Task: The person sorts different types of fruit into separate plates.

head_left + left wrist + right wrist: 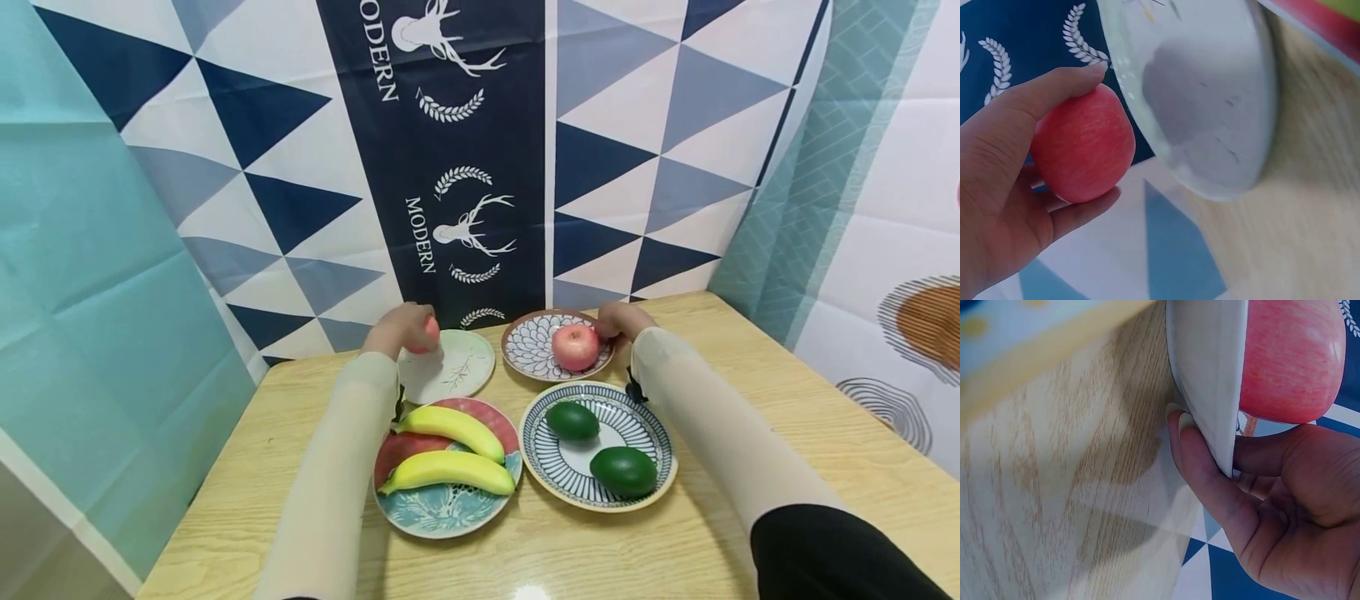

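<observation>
My left hand (401, 328) grips a red apple (1085, 144) between thumb and fingers, just above the left rim of a pale plate (1210, 106). Nothing lies on the part of that plate in sight. At the back right, my right hand (624, 320) pinches the rim of a brown-edged plate with a petal pattern (528, 350). Its thumb is on the upper side and its fingers are beneath, as the right wrist view shows. A second apple (1291, 362) sits on that plate, close to the thumb.
Nearer the front, a red and teal plate (442, 521) bears two bananas (450, 471). To its right, a blue-striped plate (555, 479) holds two green avocado-like fruits (624, 472). The wooden table (585, 558) meets a patterned cloth wall (480, 167) at the back.
</observation>
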`<state>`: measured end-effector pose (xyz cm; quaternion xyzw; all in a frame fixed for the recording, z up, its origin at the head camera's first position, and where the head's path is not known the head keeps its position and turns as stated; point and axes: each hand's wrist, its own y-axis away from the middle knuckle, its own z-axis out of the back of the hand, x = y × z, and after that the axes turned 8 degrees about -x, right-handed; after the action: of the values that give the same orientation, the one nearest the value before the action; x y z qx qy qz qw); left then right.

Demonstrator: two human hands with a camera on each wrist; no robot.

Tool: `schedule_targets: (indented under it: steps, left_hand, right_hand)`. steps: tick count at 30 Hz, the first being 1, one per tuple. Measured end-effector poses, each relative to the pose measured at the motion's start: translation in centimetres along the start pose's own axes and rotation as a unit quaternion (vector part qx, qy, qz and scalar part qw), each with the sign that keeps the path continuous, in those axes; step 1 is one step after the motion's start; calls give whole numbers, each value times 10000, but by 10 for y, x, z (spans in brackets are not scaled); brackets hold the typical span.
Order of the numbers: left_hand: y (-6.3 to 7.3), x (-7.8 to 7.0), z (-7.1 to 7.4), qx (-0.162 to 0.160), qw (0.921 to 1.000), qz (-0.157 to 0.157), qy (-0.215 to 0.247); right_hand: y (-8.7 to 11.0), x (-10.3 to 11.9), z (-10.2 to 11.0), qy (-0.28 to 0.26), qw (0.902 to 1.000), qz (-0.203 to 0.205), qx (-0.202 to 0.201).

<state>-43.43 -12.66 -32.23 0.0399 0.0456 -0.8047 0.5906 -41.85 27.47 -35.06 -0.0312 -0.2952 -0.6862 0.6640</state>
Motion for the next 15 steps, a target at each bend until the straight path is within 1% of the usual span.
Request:
schedule_targets:
  steps: [3, 5, 9, 10, 11, 14, 15]
  left_hand:
    - [-1, -9, 4, -118, 9996, -235, -130]
    - [-3, -16, 6, -200, 9989, -372, -180]
    - [-10, -32, 11, -229, 9980, -566, -138]
    - [-13, -36, 11, -226, 9980, -586, -94]
    - [-20, -38, 9, -271, 9975, -652, -66]
    - [-33, -50, 8, -191, 9972, -721, 6]
    - [-42, -52, 3, -255, 9964, -808, 32]
  right_hand:
    - [0, 0, 0, 33, 10000, 93, 10]
    - [0, 0, 0, 183, 9997, 142, 4]
    - [1, 0, 0, 340, 9992, 199, -18]
    - [1, 0, 0, 340, 9993, 183, -27]
    - [1, 0, 0, 284, 9995, 166, -36]
    - [1, 1, -1, 195, 9997, 147, -43]
    - [2, 1, -1, 195, 9997, 138, -51]
